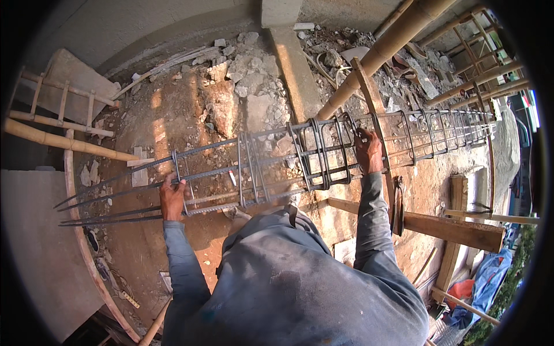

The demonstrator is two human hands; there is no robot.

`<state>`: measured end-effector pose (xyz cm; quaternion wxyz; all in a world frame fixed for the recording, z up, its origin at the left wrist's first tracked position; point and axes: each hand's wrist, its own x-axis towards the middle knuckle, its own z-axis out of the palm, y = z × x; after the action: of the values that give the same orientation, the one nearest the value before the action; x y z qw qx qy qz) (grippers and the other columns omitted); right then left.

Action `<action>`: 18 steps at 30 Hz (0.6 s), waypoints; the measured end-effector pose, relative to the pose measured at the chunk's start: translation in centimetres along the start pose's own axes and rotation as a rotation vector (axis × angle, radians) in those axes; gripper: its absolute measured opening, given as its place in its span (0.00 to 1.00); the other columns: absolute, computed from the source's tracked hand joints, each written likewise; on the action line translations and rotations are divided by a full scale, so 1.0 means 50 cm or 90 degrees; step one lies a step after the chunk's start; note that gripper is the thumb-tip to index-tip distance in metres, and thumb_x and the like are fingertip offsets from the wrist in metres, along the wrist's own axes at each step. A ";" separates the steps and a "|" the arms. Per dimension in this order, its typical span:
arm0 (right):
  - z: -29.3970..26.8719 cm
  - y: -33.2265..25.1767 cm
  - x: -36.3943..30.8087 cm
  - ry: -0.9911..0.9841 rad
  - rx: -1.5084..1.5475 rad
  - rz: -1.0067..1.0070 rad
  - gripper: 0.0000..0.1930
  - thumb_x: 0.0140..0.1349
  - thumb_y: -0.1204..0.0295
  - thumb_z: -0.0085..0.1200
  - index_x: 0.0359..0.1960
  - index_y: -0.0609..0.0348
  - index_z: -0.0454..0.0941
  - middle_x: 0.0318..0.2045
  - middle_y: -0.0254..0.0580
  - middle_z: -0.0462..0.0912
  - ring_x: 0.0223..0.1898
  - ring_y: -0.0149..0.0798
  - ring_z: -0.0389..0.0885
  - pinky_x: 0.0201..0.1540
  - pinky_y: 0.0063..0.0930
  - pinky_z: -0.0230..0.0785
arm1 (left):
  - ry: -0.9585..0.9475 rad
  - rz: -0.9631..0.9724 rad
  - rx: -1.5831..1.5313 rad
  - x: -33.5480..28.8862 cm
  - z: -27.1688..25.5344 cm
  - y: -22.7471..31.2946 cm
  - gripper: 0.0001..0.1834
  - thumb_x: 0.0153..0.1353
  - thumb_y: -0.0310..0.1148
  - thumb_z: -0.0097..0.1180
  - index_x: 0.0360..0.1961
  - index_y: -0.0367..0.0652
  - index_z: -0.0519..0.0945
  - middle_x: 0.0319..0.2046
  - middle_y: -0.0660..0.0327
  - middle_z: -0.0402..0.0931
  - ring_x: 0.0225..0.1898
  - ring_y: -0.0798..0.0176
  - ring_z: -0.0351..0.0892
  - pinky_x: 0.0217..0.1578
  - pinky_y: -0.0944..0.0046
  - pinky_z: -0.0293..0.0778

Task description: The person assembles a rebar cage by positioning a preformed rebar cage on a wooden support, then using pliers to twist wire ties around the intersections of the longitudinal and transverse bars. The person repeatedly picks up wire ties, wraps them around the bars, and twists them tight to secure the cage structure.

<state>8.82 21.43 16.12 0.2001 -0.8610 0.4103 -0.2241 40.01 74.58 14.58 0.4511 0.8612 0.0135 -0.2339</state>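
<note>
A long rebar cage of ribbed steel bars and square stirrups lies across the view in front of me. Near its left end, my left hand is closed around the side of a single stirrup, beside the bars. My right hand is closed on the cage by a stirrup, just left of a wooden upright; its fingertips are partly hidden. Several stirrups stand bunched between my hands, closer to the right one. Bare bar ends stick out past my left hand.
A wooden beam juts out at right, with dark pincers hanging by it. Bamboo poles cross at upper right, and another pole enters at left. Rubble covers the ground beyond the cage. A blue tarp lies at lower right.
</note>
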 end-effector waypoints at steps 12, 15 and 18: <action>0.065 -0.208 -0.062 -0.226 0.108 0.079 0.27 0.68 0.60 0.58 0.63 0.67 0.80 0.54 0.59 0.87 0.55 0.47 0.87 0.57 0.36 0.78 | -0.530 -0.080 -0.357 -0.004 0.053 0.091 0.32 0.71 0.44 0.65 0.68 0.42 0.66 0.55 0.46 0.83 0.50 0.54 0.87 0.49 0.57 0.83; 0.105 -0.274 -0.083 -0.264 0.141 0.101 0.25 0.72 0.63 0.56 0.64 0.67 0.79 0.44 0.50 0.90 0.41 0.34 0.85 0.44 0.31 0.79 | -0.600 -0.079 -0.345 -0.011 0.109 0.112 0.33 0.74 0.43 0.62 0.71 0.39 0.62 0.59 0.43 0.80 0.54 0.51 0.87 0.52 0.56 0.84; 0.122 -0.348 -0.132 -0.335 0.255 0.144 0.26 0.74 0.64 0.58 0.67 0.69 0.75 0.55 0.53 0.88 0.53 0.38 0.85 0.58 0.31 0.77 | -0.614 -0.057 -0.349 -0.009 0.160 0.129 0.34 0.75 0.39 0.61 0.73 0.39 0.61 0.58 0.44 0.79 0.52 0.53 0.87 0.55 0.56 0.81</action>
<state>19.18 37.79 18.86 0.4876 -0.7820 0.3856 -0.0466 37.98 64.58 15.90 0.6034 0.5064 -0.0972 -0.6083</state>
